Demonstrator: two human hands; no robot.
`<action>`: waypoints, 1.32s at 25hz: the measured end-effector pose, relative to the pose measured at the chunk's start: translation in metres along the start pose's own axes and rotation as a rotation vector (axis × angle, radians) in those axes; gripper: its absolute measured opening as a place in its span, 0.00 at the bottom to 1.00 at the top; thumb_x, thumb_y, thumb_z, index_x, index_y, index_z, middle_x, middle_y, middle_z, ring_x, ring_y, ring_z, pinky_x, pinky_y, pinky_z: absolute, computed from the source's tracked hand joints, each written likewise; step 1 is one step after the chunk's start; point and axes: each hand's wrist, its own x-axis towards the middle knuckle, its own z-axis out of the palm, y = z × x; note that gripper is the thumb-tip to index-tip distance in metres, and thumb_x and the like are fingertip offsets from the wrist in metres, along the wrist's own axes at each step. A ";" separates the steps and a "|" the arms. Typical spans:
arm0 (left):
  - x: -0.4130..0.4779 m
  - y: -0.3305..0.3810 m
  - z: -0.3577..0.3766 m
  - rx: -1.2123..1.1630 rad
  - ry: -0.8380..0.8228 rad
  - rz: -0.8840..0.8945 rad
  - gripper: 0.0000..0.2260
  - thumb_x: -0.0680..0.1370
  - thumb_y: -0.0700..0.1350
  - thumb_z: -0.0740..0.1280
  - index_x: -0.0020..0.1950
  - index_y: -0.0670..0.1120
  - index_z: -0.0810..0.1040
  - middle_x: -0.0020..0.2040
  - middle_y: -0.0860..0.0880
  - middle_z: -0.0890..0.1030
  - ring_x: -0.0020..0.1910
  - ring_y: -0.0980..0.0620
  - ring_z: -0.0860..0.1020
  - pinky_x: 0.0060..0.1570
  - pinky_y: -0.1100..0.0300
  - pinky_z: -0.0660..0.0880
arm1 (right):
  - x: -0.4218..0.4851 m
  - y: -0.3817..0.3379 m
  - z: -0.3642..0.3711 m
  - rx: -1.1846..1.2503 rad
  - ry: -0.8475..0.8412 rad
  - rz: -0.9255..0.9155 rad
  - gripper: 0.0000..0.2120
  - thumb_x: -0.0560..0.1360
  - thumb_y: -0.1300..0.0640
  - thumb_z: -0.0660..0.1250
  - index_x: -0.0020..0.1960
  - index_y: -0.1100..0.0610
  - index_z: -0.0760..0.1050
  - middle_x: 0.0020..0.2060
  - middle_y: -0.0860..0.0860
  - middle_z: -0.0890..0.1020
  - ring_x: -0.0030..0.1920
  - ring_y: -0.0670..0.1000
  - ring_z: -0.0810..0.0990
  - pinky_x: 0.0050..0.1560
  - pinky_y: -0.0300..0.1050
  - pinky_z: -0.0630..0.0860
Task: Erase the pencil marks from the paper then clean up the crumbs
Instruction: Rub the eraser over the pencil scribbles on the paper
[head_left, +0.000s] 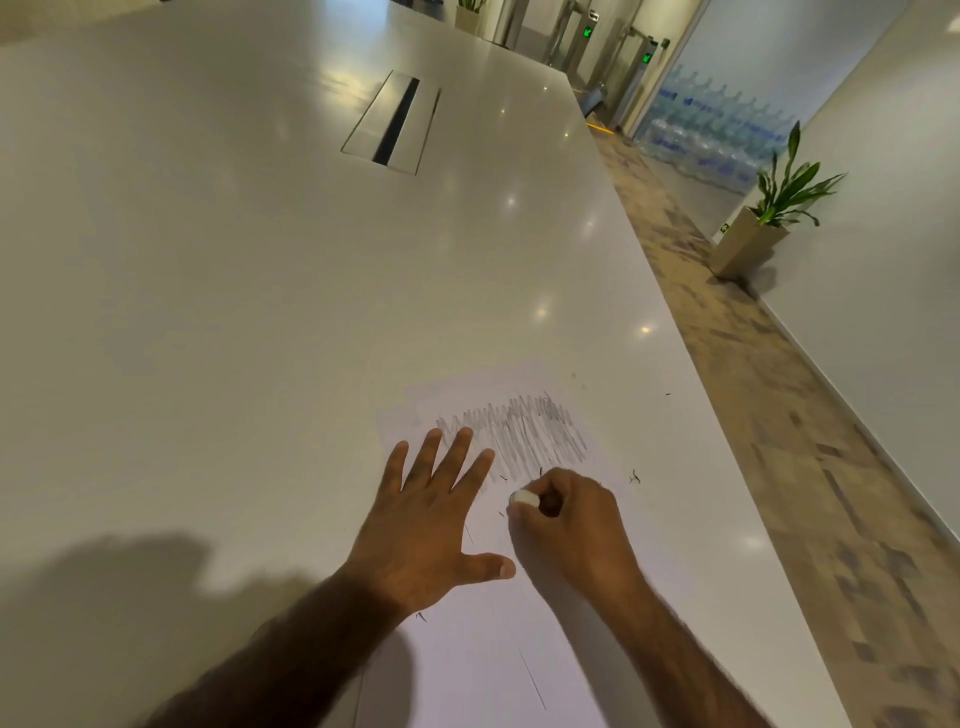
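Head view: left hand, fingers spread flat, presses the paper on the table. Right hand pinches a white eraser just below the pencil marks; dark crumbs lie nearby.

My left hand and right hand, both over the paper, are bare. So are my wrists and forearms, as far back as the near edge of the paper. Fine hair covers both forearms, and my left thumbnail, over the paper, is trimmed short
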 end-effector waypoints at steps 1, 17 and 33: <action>0.000 0.000 -0.001 -0.001 -0.003 0.002 0.54 0.59 0.83 0.34 0.81 0.58 0.31 0.78 0.52 0.25 0.76 0.45 0.25 0.75 0.40 0.28 | -0.004 0.002 0.001 -0.014 -0.043 -0.035 0.05 0.76 0.54 0.70 0.41 0.51 0.80 0.35 0.43 0.83 0.37 0.43 0.81 0.35 0.31 0.74; 0.000 0.003 -0.004 0.029 -0.039 -0.017 0.54 0.66 0.84 0.48 0.79 0.58 0.28 0.77 0.51 0.23 0.77 0.44 0.25 0.75 0.37 0.30 | -0.010 0.006 0.001 0.014 -0.019 -0.092 0.06 0.74 0.55 0.73 0.40 0.49 0.79 0.35 0.42 0.82 0.38 0.43 0.81 0.37 0.35 0.77; -0.001 0.001 0.002 0.045 0.013 -0.004 0.51 0.67 0.85 0.43 0.81 0.57 0.31 0.78 0.50 0.25 0.77 0.43 0.25 0.75 0.36 0.30 | -0.010 -0.002 0.005 0.041 -0.179 -0.117 0.04 0.74 0.55 0.73 0.41 0.49 0.80 0.36 0.43 0.83 0.38 0.45 0.82 0.40 0.35 0.79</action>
